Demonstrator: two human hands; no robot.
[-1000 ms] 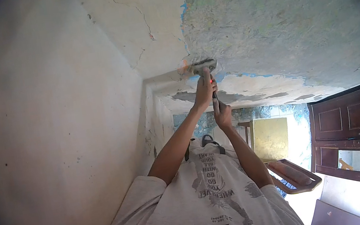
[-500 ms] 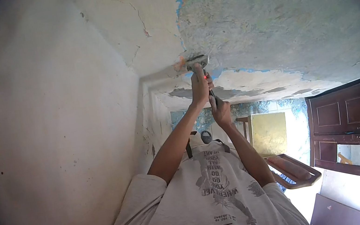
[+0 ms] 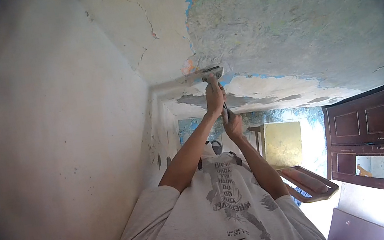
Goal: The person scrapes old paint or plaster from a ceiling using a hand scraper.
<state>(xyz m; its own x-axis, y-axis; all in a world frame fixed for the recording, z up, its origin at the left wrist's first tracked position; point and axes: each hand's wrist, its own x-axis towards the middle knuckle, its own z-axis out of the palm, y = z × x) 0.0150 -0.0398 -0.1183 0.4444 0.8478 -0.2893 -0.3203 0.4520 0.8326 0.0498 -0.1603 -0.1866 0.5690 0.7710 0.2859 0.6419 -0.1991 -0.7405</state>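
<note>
A scraper point(image 3: 213, 73) with a wide flat head lies against the peeling painted surface point(image 3: 256, 19), at the edge between grey-green plaster and cream paint. Close behind its head, my left hand point(image 3: 215, 98) is closed round the tool, with the fingers partly hidden. Lower on the same handle, my right hand point(image 3: 233, 126) is wrapped round its end. Ragged blue paint edges and an orange mark point(image 3: 189, 66) show beside the blade.
To the left rises a pale wall point(image 3: 53, 132). Dark wooden cabinets point(image 3: 372, 119) stand at the right, near a yellowish panel point(image 3: 283, 144) and a wooden-framed piece of furniture point(image 3: 312, 184). A cracked cream area point(image 3: 136, 23) is at the top.
The scraper and both hands have moved slightly down in the view, toward my body. Both hands keep their hold, and the view has shifted a little.
</note>
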